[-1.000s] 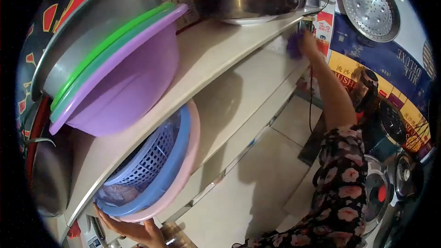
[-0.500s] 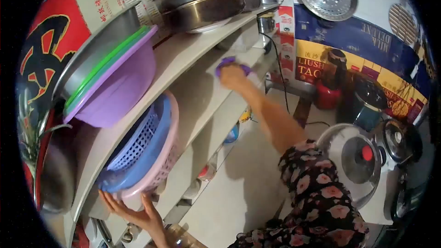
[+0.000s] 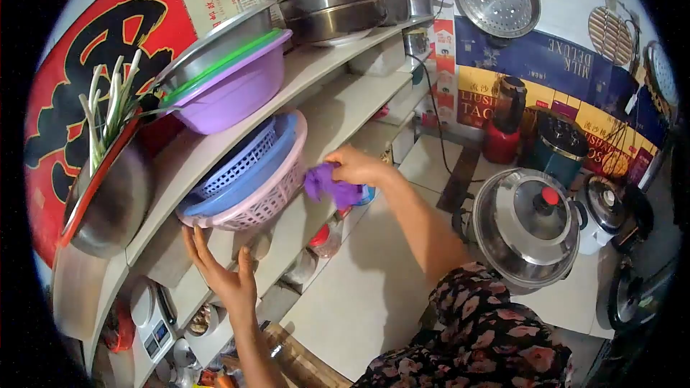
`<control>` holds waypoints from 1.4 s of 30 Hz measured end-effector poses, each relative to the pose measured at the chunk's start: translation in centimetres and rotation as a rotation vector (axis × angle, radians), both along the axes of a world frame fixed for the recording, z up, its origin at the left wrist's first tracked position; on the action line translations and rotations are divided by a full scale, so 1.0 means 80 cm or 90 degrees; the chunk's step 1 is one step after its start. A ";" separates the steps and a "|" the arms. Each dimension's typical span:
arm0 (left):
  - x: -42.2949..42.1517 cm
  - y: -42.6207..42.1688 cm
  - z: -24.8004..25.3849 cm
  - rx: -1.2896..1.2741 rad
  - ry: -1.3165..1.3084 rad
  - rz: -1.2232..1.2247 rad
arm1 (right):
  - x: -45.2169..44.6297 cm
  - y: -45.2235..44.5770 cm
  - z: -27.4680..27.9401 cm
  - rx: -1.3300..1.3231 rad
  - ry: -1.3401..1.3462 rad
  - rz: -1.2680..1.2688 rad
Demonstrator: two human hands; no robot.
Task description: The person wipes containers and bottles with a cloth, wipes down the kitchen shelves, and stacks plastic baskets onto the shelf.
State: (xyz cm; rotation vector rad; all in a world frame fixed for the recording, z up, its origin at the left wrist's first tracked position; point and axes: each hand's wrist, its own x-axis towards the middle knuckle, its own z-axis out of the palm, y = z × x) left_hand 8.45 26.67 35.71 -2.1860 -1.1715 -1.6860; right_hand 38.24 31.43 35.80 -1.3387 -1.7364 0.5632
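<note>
My right hand (image 3: 358, 167) grips a crumpled purple cloth (image 3: 332, 188), which hangs in front of the shelf edge, just right of the baskets. My left hand (image 3: 224, 273) is open, its fingers spread and pointing up. Its fingertips are at the lower edge of a pink plastic basket (image 3: 269, 197); whether they press on it I cannot tell. Nested inside the pink basket are a blue basin (image 3: 248, 185) and a smaller blue perforated basket (image 3: 241, 164). This stack sits tilted on the middle shelf (image 3: 352, 104).
On the top shelf stand a purple basin (image 3: 233, 97), a steamer pot (image 3: 334, 11) and a steel bowl (image 3: 118, 208) with green onions. Jars (image 3: 325, 241) and a kitchen scale (image 3: 154, 327) occupy lower shelves. A lidded pot (image 3: 528, 230) stands at right.
My right hand has drawn the purple cloth off the far part of the shelf, toward me. The view has shifted; my left hand stays by the pink basket's lower edge.
</note>
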 end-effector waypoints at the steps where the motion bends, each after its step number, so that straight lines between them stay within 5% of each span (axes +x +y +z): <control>1: -0.003 -0.003 -0.003 -0.002 -0.002 -0.005 | 0.009 -0.008 0.003 -0.088 0.020 0.058; 2: -0.005 -0.006 -0.009 -0.003 -0.005 -0.003 | 0.029 0.004 -0.004 -0.037 -0.128 0.027; 6: -0.006 -0.020 -0.031 -0.052 0.081 -0.046 | 0.100 0.015 0.039 -0.027 -0.192 -0.248; 10: 0.029 -0.030 -0.040 -0.075 0.171 -0.093 | 0.271 0.103 0.051 0.299 0.153 -0.462; 12: 0.058 -0.030 -0.038 -0.071 0.236 -0.129 | 0.268 0.067 0.096 0.231 0.177 -0.519; 15: 0.107 -0.004 -0.042 -0.074 0.322 -0.219 | 0.340 0.128 0.066 0.148 -0.034 -0.503; 18: 0.159 0.028 -0.028 -0.054 0.344 -0.238 | 0.356 0.156 0.005 0.158 -0.427 -0.274; 19: 0.171 0.040 -0.024 -0.049 0.345 -0.247 | 0.354 0.179 -0.014 0.132 -0.615 -0.316; 21: 0.193 0.067 -0.022 -0.042 0.348 -0.251 | 0.324 0.158 -0.007 0.102 -0.667 -0.346; 27: 0.226 0.099 -0.024 -0.071 0.403 -0.109 | 0.380 0.181 -0.008 0.030 -0.574 -0.414; 28: 0.227 0.099 -0.028 -0.080 0.409 -0.096 | 0.386 0.185 -0.015 -0.046 -0.673 -0.410; 31: 0.230 0.098 -0.028 -0.071 0.387 -0.093 | 0.370 0.165 -0.045 0.114 -0.530 -0.339; 36: 0.232 0.096 -0.020 -0.049 0.381 -0.098 | 0.319 0.139 0.003 -0.063 -0.621 -0.331; 42: 0.226 0.099 -0.026 -0.044 0.392 -0.097 | 0.347 0.163 0.003 -0.048 -0.558 -0.424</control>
